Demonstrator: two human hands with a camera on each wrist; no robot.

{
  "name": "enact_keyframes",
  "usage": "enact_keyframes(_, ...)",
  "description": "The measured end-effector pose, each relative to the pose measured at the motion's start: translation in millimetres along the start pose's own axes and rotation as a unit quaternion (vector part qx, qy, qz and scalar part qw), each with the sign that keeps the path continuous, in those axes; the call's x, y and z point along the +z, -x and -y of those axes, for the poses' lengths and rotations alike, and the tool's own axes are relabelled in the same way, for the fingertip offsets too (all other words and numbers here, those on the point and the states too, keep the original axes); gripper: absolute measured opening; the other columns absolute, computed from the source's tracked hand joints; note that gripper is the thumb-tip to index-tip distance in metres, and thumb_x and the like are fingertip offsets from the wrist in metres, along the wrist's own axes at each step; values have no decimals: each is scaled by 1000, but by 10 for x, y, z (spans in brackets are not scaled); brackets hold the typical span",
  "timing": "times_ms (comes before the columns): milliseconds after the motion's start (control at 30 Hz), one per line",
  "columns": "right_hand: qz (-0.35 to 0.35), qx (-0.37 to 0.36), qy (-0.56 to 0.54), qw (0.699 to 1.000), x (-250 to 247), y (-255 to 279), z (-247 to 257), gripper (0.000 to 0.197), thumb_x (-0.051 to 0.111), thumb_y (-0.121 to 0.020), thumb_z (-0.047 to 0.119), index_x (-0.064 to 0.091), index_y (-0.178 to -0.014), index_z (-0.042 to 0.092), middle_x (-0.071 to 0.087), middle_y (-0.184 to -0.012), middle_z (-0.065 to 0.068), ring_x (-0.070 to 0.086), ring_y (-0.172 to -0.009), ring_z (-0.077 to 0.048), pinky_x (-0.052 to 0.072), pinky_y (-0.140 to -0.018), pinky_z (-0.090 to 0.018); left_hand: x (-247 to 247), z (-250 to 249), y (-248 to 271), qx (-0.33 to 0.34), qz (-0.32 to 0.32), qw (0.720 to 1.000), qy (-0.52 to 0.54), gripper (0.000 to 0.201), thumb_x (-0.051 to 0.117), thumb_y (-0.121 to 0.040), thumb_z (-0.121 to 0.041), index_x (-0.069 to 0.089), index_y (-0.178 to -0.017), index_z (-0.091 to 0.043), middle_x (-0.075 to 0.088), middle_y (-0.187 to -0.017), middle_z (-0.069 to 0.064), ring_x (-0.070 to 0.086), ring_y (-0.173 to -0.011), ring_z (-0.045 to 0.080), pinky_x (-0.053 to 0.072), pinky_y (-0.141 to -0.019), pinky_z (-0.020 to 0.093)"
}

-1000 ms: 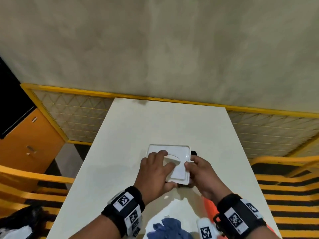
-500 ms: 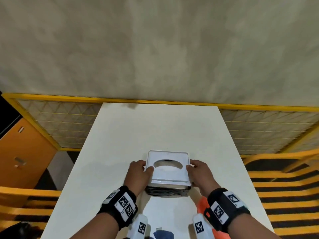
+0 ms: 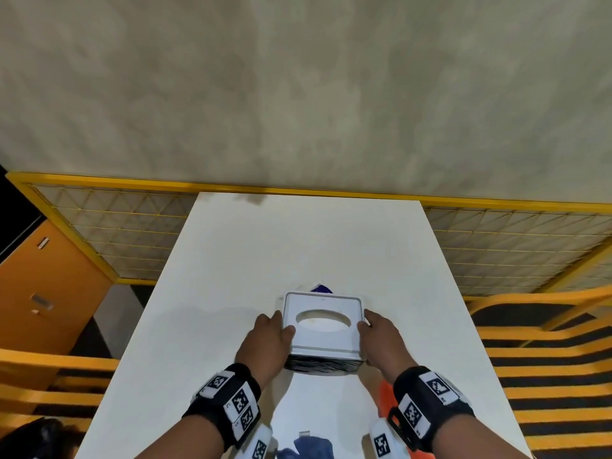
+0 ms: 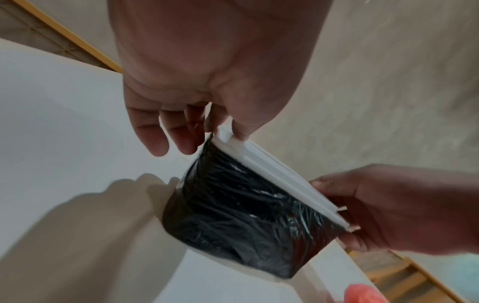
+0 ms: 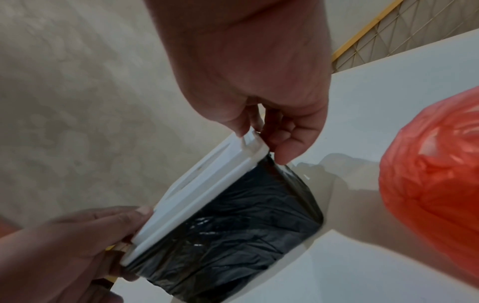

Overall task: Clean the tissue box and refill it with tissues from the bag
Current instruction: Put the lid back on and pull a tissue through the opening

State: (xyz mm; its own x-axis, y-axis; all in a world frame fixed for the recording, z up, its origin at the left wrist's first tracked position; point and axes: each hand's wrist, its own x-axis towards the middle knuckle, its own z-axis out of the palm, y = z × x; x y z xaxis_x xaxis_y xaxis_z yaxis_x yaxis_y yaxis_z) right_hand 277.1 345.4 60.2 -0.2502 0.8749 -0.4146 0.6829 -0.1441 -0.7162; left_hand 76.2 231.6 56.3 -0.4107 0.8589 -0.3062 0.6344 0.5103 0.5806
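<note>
The tissue box [image 3: 324, 342] has a white lid with an oval opening and a body wrapped in black plastic [image 4: 246, 215]. It is near the table's front centre. My left hand [image 3: 268, 339] grips the lid's left edge, thumb on top and fingers below [image 4: 181, 139]. My right hand [image 3: 381, 339] grips the right edge the same way [image 5: 282, 143]. In the wrist views the box [image 5: 228, 225] casts a shadow on the table and looks slightly raised. An orange plastic bag [image 5: 435, 174] lies just right of my right wrist [image 3: 385, 397].
The white table [image 3: 298, 243] stretches away from the box to a yellow mesh fence [image 3: 132, 233]. A blue cloth [image 3: 311, 447] lies at the near edge between my forearms. A small blue thing [image 3: 320, 288] peeks out behind the box. Orange furniture flanks both sides.
My left hand left the top of the lid and took its left edge. Both hands now hold the box by its sides, and a blue thing shows behind it.
</note>
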Motion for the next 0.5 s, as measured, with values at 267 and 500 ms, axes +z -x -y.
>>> enact_keyframes(267,20,-17,67,997,112,-10,-157,50,29,-105,32,25,-153,19,48,-143,-13,47,-128,-28,38,-105,-34,224,38,132,-3,77,996,-40,106,37,-86,-80,-21,-155,-24,-2,-169,-3,15,-152,29,31,-113,55)
enact_keyframes(500,8,-21,252,967,69,-78,-76,53,30,-102,32,18,-153,29,32,-150,-9,33,-135,-33,35,-106,-49,176,-43,139,-29,77,987,-138,105,29,-85,-83,-20,-155,-21,6,-168,-1,-9,-154,29,16,-116,65)
